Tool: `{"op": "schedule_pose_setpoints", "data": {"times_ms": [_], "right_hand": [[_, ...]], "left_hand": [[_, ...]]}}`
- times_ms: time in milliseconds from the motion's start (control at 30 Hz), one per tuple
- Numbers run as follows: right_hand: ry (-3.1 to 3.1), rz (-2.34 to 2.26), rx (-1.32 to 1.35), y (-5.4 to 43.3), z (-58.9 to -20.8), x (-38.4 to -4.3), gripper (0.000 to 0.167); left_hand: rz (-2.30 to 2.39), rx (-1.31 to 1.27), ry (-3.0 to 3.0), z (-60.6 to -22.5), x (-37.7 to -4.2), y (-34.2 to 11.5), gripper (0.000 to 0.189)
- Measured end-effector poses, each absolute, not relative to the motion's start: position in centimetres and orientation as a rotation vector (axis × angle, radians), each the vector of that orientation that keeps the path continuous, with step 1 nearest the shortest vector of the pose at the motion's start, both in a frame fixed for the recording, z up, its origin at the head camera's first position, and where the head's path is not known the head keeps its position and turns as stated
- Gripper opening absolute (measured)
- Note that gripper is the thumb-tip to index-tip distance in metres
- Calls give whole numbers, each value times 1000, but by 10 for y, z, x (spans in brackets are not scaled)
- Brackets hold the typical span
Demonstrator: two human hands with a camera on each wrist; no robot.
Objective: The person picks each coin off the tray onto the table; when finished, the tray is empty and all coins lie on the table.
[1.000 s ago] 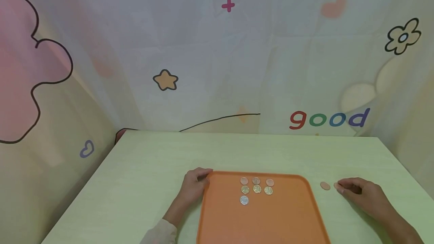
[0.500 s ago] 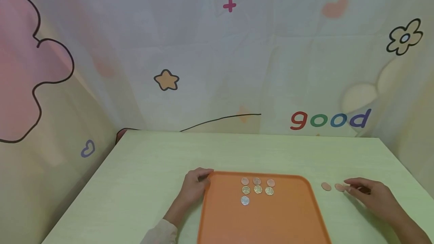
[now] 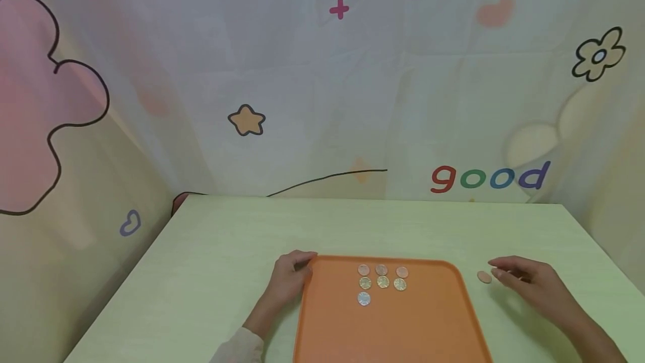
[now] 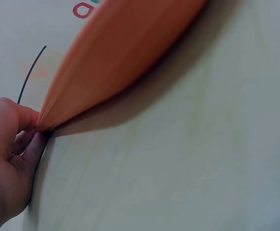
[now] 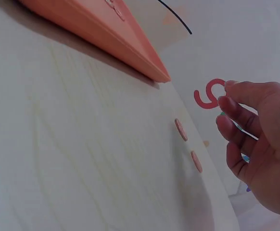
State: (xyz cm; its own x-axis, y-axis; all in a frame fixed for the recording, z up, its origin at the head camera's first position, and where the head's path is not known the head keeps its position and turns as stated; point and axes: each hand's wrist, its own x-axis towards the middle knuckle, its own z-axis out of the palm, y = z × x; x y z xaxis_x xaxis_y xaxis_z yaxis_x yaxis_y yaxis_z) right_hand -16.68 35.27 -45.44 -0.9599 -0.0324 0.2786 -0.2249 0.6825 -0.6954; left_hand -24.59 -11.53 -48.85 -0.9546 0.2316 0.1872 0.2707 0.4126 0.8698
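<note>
My left hand [image 3: 289,276] grips the far left corner of an orange tray [image 3: 423,324]; the left wrist view shows thumb and fingers [image 4: 22,118] at that corner. On the tray lie coins in rows: three copper ones at the back, three gold-coloured ones [image 3: 383,282] before them, and a single silver coin [image 3: 364,298]. My right hand [image 3: 534,287] hovers right of the tray, fingers loosely bent with nothing between them. Below it, two copper coins [image 5: 181,130] lie on the table in the right wrist view; the head view shows just one copper coin [image 3: 484,277], the other hidden by the hand.
The pale green table [image 3: 216,256] extends around the tray on the left, back and right. Behind it hangs a printed cloth [image 3: 302,71] with a star, a flower and the word "good". Similar cloth closes off both sides.
My right hand has let go of the right copper coin, drawn back a little, then lifted and shifted left over it toward the other coin. The left hand stays at the tray.
</note>
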Motion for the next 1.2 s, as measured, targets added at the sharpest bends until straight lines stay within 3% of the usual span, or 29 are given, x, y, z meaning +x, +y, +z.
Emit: {"op": "schedule_pose_setpoints", "data": {"times_ms": [533,1200], "right_hand": [[-2713,1211,432,290,-429,-171,17],[-2884,1439,775,204,-437,-186,20]], "left_hand": [[-1635,-449,-2591,-487,-245,-114,35],[-1620,-429,-2593,-489,-246,-114,34]]}}
